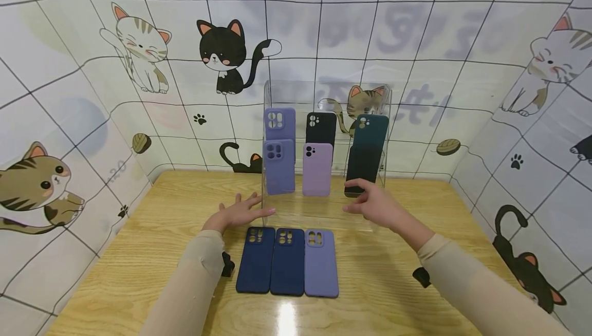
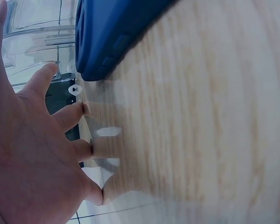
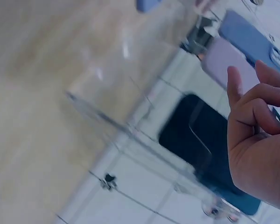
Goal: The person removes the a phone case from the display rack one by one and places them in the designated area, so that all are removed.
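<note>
A clear acrylic display stand (image 1: 324, 212) holds several phone cases. Its left column has two periwinkle cases, an upper one (image 1: 280, 125) and a lower one (image 1: 280, 171). In the middle a light purple case (image 1: 317, 171) stands before a black case (image 1: 321, 126); at the right a black case (image 1: 363, 166) overlaps a teal case (image 1: 371, 129). My left hand (image 1: 238, 213) spreads its fingers at the stand's lower left corner, fingertips near the tabletop in the left wrist view. By the right column's bottom is my right hand (image 1: 376, 205), fingers loosely bent, with nothing seen in them.
In front of the stand, two navy phone cases (image 1: 254, 261) (image 1: 288, 264) and a lavender one (image 1: 321, 266) lie side by side on the wooden table (image 1: 370, 295). A cat-printed, grid-lined cloth (image 1: 296, 33) surrounds the table at the back and sides.
</note>
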`<action>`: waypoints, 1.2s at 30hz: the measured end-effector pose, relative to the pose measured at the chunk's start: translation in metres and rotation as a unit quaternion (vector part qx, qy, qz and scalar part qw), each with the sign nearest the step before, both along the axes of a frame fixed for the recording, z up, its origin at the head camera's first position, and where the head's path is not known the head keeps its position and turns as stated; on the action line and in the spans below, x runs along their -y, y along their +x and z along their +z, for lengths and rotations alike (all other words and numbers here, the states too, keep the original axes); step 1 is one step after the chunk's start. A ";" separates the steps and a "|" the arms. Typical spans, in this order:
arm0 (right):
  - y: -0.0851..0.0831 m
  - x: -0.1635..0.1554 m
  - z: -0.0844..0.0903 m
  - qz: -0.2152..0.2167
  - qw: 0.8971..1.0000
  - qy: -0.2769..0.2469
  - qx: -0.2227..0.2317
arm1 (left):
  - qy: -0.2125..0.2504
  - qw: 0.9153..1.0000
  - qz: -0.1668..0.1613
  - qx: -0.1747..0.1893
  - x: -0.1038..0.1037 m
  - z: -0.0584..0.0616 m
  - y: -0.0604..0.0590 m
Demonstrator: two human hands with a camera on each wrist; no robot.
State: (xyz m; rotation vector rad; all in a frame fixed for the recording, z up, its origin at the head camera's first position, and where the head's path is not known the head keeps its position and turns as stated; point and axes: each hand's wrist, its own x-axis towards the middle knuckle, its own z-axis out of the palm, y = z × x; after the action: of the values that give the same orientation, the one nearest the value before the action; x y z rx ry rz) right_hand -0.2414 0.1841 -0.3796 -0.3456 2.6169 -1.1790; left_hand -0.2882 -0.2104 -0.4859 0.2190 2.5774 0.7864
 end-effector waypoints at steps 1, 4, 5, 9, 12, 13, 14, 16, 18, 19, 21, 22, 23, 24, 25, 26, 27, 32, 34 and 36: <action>-0.003 -0.001 0.006 -0.005 1.000 0.010 -0.015 | 0.000 1.000 0.000 0.000 0.000 0.000 0.000; -0.010 -0.007 0.026 -0.022 0.997 0.041 -0.068 | -0.001 1.000 -0.001 0.000 0.001 0.000 -0.001; -0.012 -0.010 0.032 -0.028 0.995 0.051 -0.086 | -0.001 1.000 -0.001 -0.001 0.001 0.000 -0.001; -0.020 -0.021 0.051 -0.057 0.985 0.084 -0.142 | -0.001 1.000 -0.002 0.000 0.001 -0.001 -0.001; -0.025 -0.031 0.060 -0.074 0.979 0.105 -0.160 | -0.002 1.000 -0.002 0.003 0.001 -0.001 -0.002; -0.026 -0.034 0.062 -0.079 0.977 0.110 -0.162 | -0.002 1.000 -0.002 0.003 0.001 -0.001 -0.002; -0.028 -0.037 0.063 -0.083 0.977 0.113 -0.164 | -0.002 1.000 -0.002 0.003 0.000 -0.001 -0.002; -0.032 -0.041 0.064 -0.090 0.975 0.122 -0.164 | -0.001 1.000 -0.002 0.003 0.000 -0.001 -0.002; -0.034 -0.045 0.064 -0.095 0.974 0.125 -0.164 | 0.000 1.000 -0.002 0.002 0.000 -0.001 -0.001; -0.036 -0.046 0.063 -0.097 0.973 0.128 -0.164 | 0.000 1.000 -0.002 0.002 0.000 -0.001 -0.001; -0.037 -0.048 0.062 -0.099 0.973 0.131 -0.164 | 0.001 1.000 -0.001 0.002 0.001 -0.001 -0.001; -0.038 -0.049 0.061 -0.098 0.973 0.129 -0.163 | 0.001 1.000 -0.001 0.002 0.001 -0.001 -0.001; -0.038 -0.049 0.060 -0.098 0.973 0.129 -0.164 | 0.000 1.000 0.000 0.002 0.001 -0.002 -0.001; -0.038 -0.049 0.059 -0.098 0.973 0.130 -0.165 | 0.001 1.000 0.000 0.002 0.001 -0.002 -0.001; -0.039 -0.049 0.058 -0.097 0.973 0.131 -0.165 | 0.002 1.000 0.001 0.002 0.001 -0.002 -0.001; -0.039 -0.049 0.057 -0.095 0.973 0.132 -0.167 | 0.002 1.000 0.001 0.002 0.001 -0.002 -0.001; -0.039 -0.049 0.056 -0.094 0.972 0.133 -0.168 | 0.003 1.000 0.002 0.003 0.000 -0.002 -0.001; -0.040 -0.047 0.051 -0.088 0.974 0.137 -0.160 | 0.006 1.000 0.002 0.003 0.000 -0.002 -0.001; -0.040 -0.046 0.050 -0.085 0.976 0.133 -0.150 | 0.004 1.000 0.000 0.003 0.000 -0.002 -0.001; -0.040 -0.046 0.048 -0.084 0.977 0.131 -0.144 | 0.003 1.000 -0.001 0.004 -0.001 -0.002 0.000</action>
State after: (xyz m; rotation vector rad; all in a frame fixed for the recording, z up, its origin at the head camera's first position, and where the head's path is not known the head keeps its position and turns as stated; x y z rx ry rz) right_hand -0.2811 0.2296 -0.3316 -0.2635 3.0610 -0.8647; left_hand -0.2887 -0.2098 -0.4875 0.2196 2.5683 0.7918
